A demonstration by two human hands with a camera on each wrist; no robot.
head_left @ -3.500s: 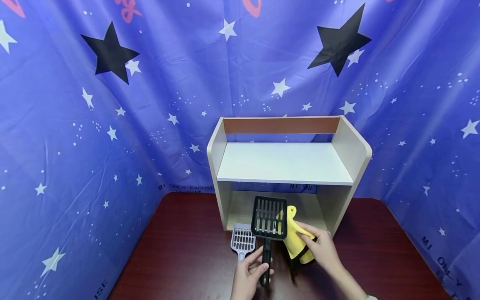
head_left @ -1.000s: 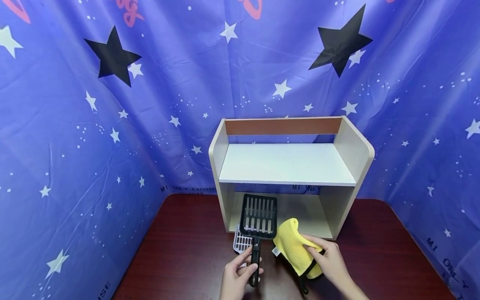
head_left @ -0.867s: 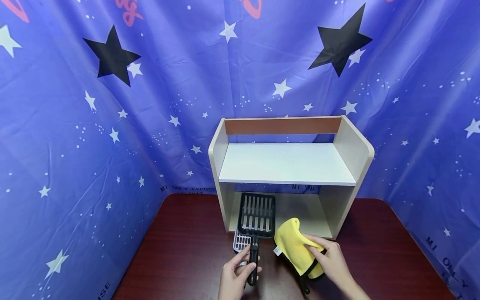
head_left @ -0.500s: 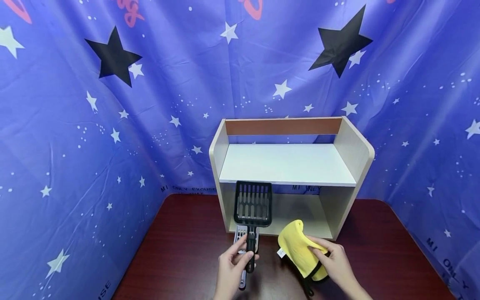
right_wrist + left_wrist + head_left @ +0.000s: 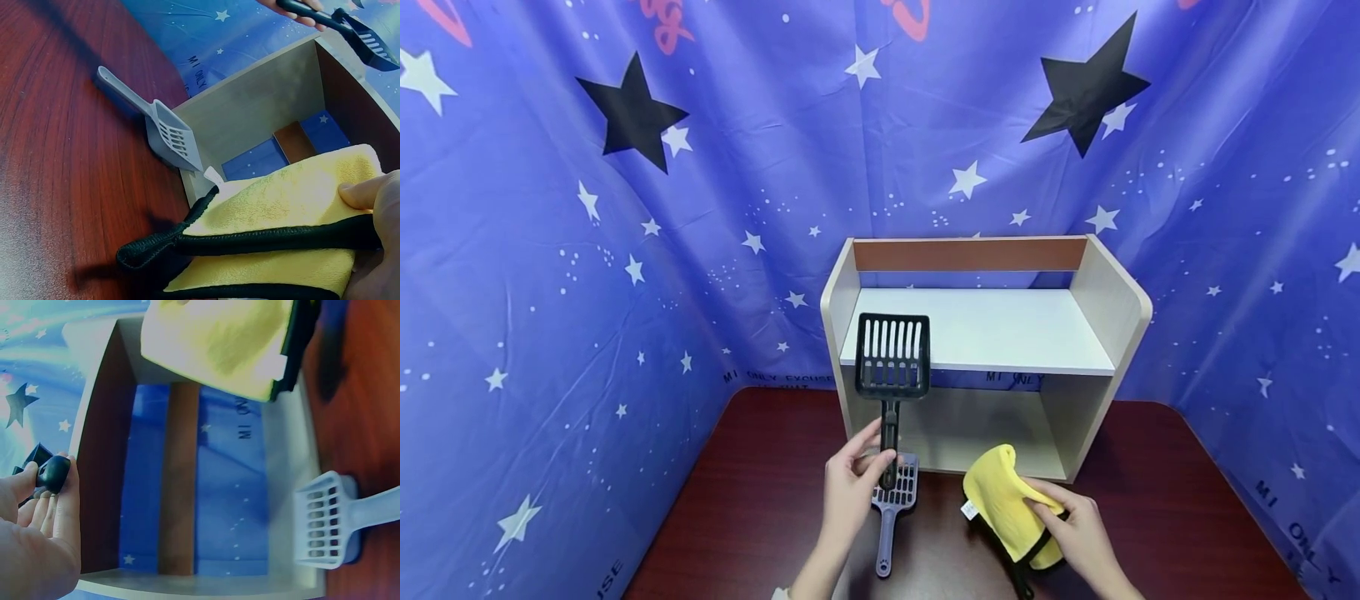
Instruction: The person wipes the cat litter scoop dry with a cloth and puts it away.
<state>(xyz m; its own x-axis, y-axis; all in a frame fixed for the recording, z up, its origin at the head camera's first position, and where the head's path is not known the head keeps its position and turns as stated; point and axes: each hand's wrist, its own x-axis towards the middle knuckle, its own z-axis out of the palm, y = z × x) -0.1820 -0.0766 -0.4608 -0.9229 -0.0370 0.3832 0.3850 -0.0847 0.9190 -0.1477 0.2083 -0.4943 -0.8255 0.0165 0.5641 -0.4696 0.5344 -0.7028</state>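
My left hand point(image 5: 846, 492) pinches the handle of a black slotted litter scoop point(image 5: 890, 385), its head raised in front of the upper shelf. From the left wrist view the black scoop point(image 5: 54, 475) is seen nearly end-on. Below it a grey litter scoop point(image 5: 886, 533) lies on the table, its slotted head by the shelf unit and its handle toward me. My right hand point(image 5: 1082, 537) grips a yellow cloth point(image 5: 1000, 504) with black edging, a white tag and a black loop. In the right wrist view the cloth point(image 5: 275, 200) hangs folded over, thumb on top.
A two-tier shelf unit point(image 5: 1108, 308) stands at the back of the dark red table point(image 5: 752, 500). It has a white upper shelf point(image 5: 1000, 329) and an open lower compartment. A blue star-printed curtain point(image 5: 760, 167) surrounds the table.
The black scoop has risen and moved left, from before the lower compartment to the upper shelf's height, uncovering the grey scoop. The cloth has shifted slightly right and toward me, still held.
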